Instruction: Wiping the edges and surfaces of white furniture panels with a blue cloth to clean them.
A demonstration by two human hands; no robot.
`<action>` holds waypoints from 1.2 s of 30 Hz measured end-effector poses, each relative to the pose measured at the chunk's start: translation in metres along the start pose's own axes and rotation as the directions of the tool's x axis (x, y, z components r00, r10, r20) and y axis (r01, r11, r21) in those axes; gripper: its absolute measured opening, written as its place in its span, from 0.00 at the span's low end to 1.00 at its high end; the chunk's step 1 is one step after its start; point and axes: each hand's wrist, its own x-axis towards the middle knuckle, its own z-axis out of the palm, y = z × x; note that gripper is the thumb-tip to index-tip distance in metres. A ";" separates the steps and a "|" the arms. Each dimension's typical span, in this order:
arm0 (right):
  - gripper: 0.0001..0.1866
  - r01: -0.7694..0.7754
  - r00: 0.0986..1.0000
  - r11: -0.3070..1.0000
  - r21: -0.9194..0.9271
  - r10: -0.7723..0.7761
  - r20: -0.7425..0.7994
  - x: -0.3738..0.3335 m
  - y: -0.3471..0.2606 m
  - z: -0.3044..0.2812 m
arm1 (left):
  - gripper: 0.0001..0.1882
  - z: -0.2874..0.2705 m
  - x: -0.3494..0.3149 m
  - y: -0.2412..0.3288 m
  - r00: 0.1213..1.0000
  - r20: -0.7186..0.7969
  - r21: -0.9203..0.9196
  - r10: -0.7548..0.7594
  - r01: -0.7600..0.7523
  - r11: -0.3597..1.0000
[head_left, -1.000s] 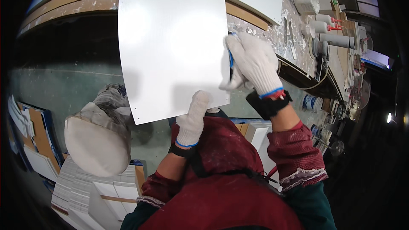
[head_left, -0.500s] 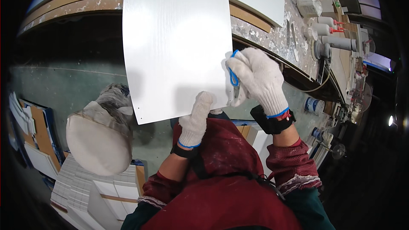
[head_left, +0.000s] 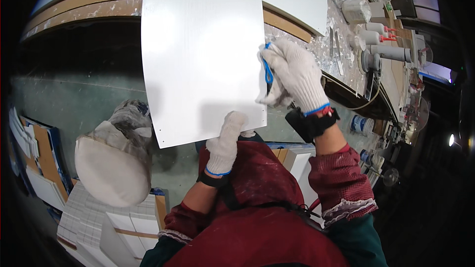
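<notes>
Head view's all I've got. The big one is a flat, rectangular white board (head_left: 208,59), running out past the near edge of the grey, paint-spattered table (head_left: 353,70), so its near end overhangs.

What's changed: my white-knit-gloved right hand (head_left: 298,75) dipped toward the board's near right corner half a second ago, and now it's back farther up the long right side. Its fingers are curled mostly closed around a thin, blue-edged item (head_left: 267,72); can't tell if that's cloth or a pad, or whether it's actually pressing on the board.

My white-knit-gloved left hand (head_left: 223,143) hasn't really gone anywhere: thumb on top, fingers tucked underneath, pinching the near end right of centre. So I'd read this as back-and-forth strokes along that right side, mid-job, with the left just steadying. Looks like the grip is holding up fine so far.
</notes>
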 end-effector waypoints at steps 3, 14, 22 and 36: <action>0.18 0.044 0.999 0.999 -0.005 -0.044 -0.015 0.006 0.001 0.002 | 0.13 -0.012 0.003 -0.010 0.998 0.005 0.132 0.063 -0.063 0.989; 0.21 0.023 0.998 0.984 -0.177 -0.033 -0.053 0.018 -0.007 -0.001 | 0.14 -0.006 0.002 -0.004 0.998 0.057 0.025 0.042 -0.044 0.999; 0.19 -0.114 0.992 0.961 -0.250 0.125 0.027 -0.015 -0.003 0.009 | 0.12 0.002 0.001 0.001 0.996 -0.026 0.055 0.080 -0.079 0.995; 0.20 -0.038 0.997 0.989 -0.140 0.029 -0.066 0.009 -0.002 0.012 | 0.24 0.002 0.002 0.007 0.993 0.075 0.162 0.096 -0.107 0.981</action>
